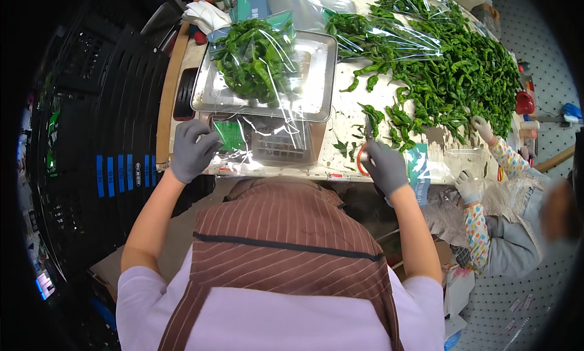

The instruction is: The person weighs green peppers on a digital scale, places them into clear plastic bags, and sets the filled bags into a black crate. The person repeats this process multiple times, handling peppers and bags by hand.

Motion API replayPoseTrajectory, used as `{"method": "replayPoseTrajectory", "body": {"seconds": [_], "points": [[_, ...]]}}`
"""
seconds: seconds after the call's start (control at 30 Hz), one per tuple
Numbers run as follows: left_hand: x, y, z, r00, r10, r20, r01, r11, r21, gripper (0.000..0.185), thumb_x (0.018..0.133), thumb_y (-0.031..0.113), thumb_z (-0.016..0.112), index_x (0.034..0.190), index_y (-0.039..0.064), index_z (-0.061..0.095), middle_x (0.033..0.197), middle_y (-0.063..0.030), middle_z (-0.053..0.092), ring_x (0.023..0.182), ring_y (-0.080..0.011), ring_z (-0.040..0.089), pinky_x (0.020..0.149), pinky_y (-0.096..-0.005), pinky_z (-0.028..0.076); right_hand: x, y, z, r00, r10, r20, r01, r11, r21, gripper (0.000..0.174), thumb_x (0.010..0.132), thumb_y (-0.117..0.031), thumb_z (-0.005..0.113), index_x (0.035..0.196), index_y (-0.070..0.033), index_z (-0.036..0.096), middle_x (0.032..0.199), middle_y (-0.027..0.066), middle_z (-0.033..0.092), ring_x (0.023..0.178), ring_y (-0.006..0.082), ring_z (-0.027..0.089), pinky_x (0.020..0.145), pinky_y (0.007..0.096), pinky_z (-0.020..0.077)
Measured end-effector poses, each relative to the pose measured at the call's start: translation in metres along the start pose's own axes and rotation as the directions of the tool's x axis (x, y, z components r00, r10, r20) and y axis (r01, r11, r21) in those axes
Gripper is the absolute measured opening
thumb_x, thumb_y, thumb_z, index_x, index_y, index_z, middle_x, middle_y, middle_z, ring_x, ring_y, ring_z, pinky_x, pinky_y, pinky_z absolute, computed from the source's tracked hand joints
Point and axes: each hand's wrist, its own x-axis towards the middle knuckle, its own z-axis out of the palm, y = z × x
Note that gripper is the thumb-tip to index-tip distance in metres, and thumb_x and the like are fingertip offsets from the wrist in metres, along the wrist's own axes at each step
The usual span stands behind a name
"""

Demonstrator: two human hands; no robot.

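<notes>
My left hand, in a grey glove, is at the front left of the table beside a digital scale. Its fingers are curled near the loose edge of a clear plastic bag; whether they pinch it cannot be seen. Green peppers fill the upper part of this bag, which lies on a metal tray on the scale. My right hand, gloved too, is closed around scissors with an orange-red handle. The blades point away from me, next to a few loose peppers.
A large heap of green peppers covers the table's right side, with filled bags at its left. A co-worker's gloved hands are at right. Black crates stand at left. A green-printed bag overhangs the front edge.
</notes>
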Motion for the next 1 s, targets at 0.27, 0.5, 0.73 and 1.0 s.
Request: {"method": "replayPoseTrajectory", "body": {"seconds": [0.27, 0.5, 0.73, 1.0], "points": [[0.005, -0.015, -0.012, 0.987, 0.101, 0.122, -0.099, 0.995, -0.023, 0.030, 0.063, 0.006, 0.074, 0.088, 0.015, 0.060, 0.087, -0.0028, 0.054, 0.088, -0.0263, 0.056, 0.078, -0.0395, 0.043, 0.119, -0.055, 0.003, 0.670, -0.734, -0.110, 0.723, 0.679, -0.129, 0.017, 0.076, -0.011, 0.064, 0.092, -0.017, 0.064, 0.087, 0.0030, 0.059, 0.082, 0.0233, 0.059, 0.069, 0.0354, 0.0458], [-0.003, -0.017, -0.014, 0.985, 0.070, 0.156, -0.071, 0.998, -0.003, 0.025, 0.066, 0.007, 0.072, 0.086, 0.013, 0.058, 0.089, -0.0032, 0.056, 0.090, -0.0269, 0.058, 0.078, -0.0391, 0.044, 0.128, -0.040, -0.009, 0.685, -0.710, -0.162, 0.725, 0.687, 0.050, 0.015, 0.074, -0.008, 0.065, 0.089, -0.012, 0.064, 0.086, 0.0079, 0.059, 0.079, 0.0305, 0.060, 0.066, 0.0410, 0.0482], [-0.002, -0.013, -0.010, 0.977, 0.088, 0.195, -0.074, 0.994, -0.078, 0.028, 0.067, 0.003, 0.072, 0.089, 0.011, 0.056, 0.103, -0.0049, 0.062, 0.101, -0.0278, 0.059, 0.080, -0.0390, 0.046, 0.119, -0.044, -0.006, 0.711, -0.661, -0.242, 0.698, 0.705, 0.127, 0.029, 0.073, -0.008, 0.072, 0.102, -0.012, 0.065, 0.105, 0.0098, 0.063, 0.088, 0.0304, 0.062, 0.073, 0.0391, 0.0499], [0.005, -0.016, -0.013, 0.991, 0.011, 0.131, 0.017, 0.977, -0.214, 0.027, 0.070, -0.003, 0.069, 0.089, 0.009, 0.054, 0.110, -0.0070, 0.065, 0.109, -0.0312, 0.058, 0.086, -0.0415, 0.047, 0.131, -0.052, 0.004, 0.569, -0.776, -0.272, 0.779, 0.615, -0.125, 0.026, 0.073, -0.017, 0.071, 0.099, -0.019, 0.068, 0.102, 0.0002, 0.061, 0.089, 0.0204, 0.058, 0.077, 0.0336, 0.0455]]}}
